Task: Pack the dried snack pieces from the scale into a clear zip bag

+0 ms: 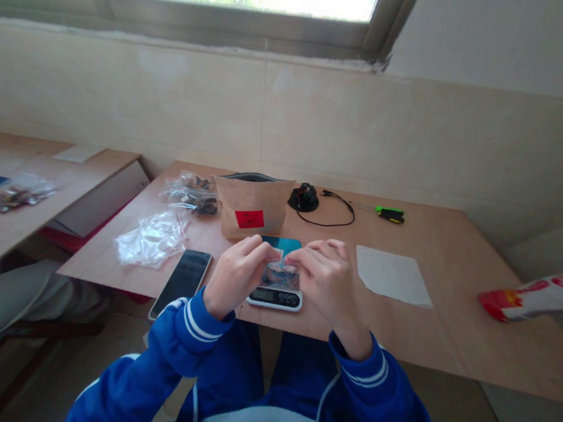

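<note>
My left hand [237, 273] and my right hand [327, 276] are both pinched on the top edge of a small clear plastic bag [281, 275] with dark contents. The bag hangs just above a small digital scale [276, 296] with a teal platform, near the table's front edge. Both sleeves are blue with white stripes. A brown paper bag [251, 214] with a red label stands right behind the scale.
A phone [181, 282] lies face up left of the scale. Clear plastic bags [150, 239] and filled packets [192, 195] sit at the left. A white paper sheet [392, 276], black cable device [305, 199], green screwdriver [389, 213] and red-white wrapper [537, 296] lie to the right.
</note>
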A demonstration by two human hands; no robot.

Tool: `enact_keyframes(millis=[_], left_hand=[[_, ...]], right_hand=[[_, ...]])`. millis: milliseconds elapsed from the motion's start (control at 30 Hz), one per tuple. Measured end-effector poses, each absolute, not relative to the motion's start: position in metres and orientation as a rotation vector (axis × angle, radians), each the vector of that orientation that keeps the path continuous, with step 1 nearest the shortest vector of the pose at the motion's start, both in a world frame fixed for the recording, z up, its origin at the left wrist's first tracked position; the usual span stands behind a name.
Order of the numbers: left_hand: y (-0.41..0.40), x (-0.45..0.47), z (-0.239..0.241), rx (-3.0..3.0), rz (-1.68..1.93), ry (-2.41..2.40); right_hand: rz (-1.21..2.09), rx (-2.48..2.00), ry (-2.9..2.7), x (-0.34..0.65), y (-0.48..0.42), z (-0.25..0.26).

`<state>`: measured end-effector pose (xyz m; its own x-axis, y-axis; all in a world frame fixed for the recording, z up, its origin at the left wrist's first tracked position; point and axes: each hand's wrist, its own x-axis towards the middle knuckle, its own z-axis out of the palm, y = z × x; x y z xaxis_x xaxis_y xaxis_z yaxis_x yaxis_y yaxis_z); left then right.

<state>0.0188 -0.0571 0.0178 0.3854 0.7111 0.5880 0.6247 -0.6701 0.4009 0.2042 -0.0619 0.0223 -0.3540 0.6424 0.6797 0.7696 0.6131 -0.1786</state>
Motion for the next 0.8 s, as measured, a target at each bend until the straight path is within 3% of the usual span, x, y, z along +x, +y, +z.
enact_keyframes(millis=[333, 800], left_hand=[[-0.06, -0.003, 0.014, 2.227, 1.291, 1.274], [-0.053, -0.044, 0.006, 2.034, 1.339, 1.241]], right_hand=[[-0.163, -1.029, -2.068, 0.202, -0.055, 0.029], [0.269, -0.981, -1.996, 0.17, -0.032, 0.044]])
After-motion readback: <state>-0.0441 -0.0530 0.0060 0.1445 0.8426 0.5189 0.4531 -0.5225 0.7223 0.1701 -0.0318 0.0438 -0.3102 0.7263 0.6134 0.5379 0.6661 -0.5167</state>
